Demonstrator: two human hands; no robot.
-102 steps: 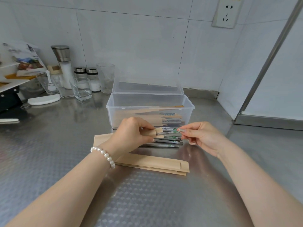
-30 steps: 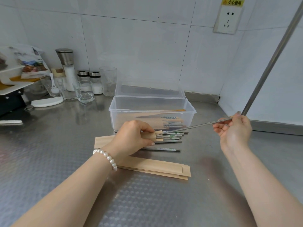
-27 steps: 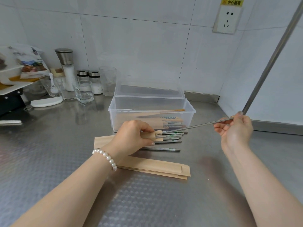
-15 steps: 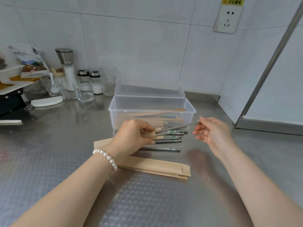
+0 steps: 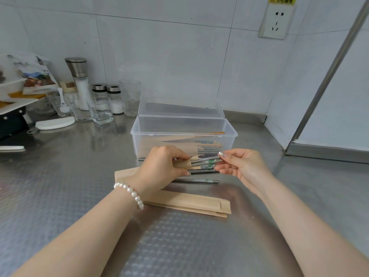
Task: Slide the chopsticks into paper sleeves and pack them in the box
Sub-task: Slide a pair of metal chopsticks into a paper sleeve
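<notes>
My left hand (image 5: 161,166) grips the open end of a tan paper sleeve (image 5: 184,163) just in front of the clear plastic box (image 5: 183,134). My right hand (image 5: 239,166) pinches the end of a metal chopstick (image 5: 207,159) whose tip sits in the sleeve's mouth. Several more metal chopsticks (image 5: 199,180) with green marks lie on the counter under my hands. A stack of empty sleeves (image 5: 191,203) lies nearer to me. Sleeved chopsticks show through the box wall.
The box's clear lid (image 5: 180,106) stands open behind it. Glasses, shakers and a salt grinder (image 5: 78,80) crowd the back left of the steel counter (image 5: 60,196). A white wall and metal door frame (image 5: 323,84) close off the right side.
My right hand has moved left from far out on the right, pushing the chopstick into the sleeve until only its end shows. My left hand has stayed put on the sleeve.
</notes>
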